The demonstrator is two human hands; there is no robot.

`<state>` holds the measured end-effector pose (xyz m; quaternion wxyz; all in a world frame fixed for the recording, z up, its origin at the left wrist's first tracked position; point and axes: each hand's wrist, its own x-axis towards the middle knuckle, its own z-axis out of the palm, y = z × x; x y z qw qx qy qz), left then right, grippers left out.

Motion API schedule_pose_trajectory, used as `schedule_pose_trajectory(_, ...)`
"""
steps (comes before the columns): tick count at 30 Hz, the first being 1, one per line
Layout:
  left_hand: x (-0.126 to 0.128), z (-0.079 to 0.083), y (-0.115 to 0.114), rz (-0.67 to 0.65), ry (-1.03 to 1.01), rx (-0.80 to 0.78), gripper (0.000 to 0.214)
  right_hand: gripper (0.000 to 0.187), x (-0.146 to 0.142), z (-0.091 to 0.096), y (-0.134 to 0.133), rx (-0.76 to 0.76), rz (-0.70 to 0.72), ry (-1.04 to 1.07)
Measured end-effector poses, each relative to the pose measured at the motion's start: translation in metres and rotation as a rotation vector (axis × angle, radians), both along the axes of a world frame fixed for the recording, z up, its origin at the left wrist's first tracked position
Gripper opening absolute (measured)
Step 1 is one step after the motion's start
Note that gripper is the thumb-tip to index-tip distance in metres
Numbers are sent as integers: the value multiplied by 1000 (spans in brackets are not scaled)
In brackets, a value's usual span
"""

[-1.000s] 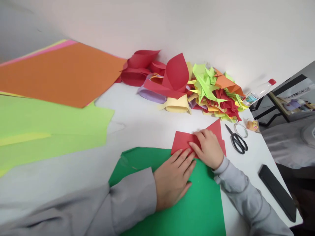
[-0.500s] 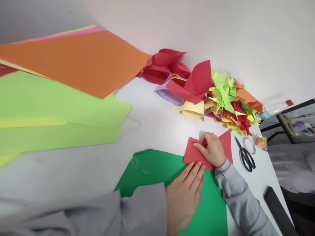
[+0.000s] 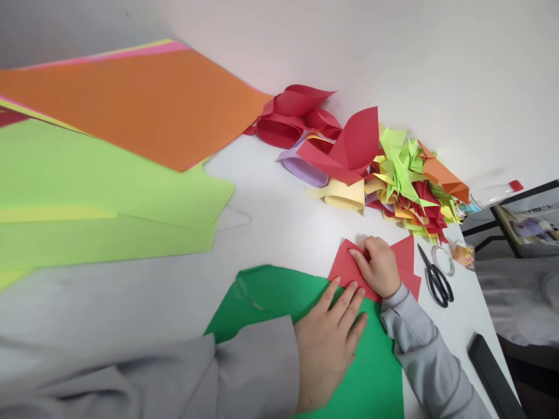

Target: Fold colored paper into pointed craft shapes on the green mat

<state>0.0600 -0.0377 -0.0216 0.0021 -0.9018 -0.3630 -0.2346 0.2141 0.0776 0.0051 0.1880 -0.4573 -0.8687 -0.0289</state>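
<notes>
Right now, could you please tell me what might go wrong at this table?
The left hand meets the red paper only along its near edge, so the paper might slip or crease askew under the right hand. The scissors lie close beside that paper, so the right hand could bump them if it swings outward. The black case lies near the edge of the table, beyond the right sleeve, so a nudge might push it off.
</notes>
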Motion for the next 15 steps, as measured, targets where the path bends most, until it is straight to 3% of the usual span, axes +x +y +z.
schedule_pose_trajectory(15,-4,3,5,-53,30,-53,49,35,-2,0,0,77,-12,-67)
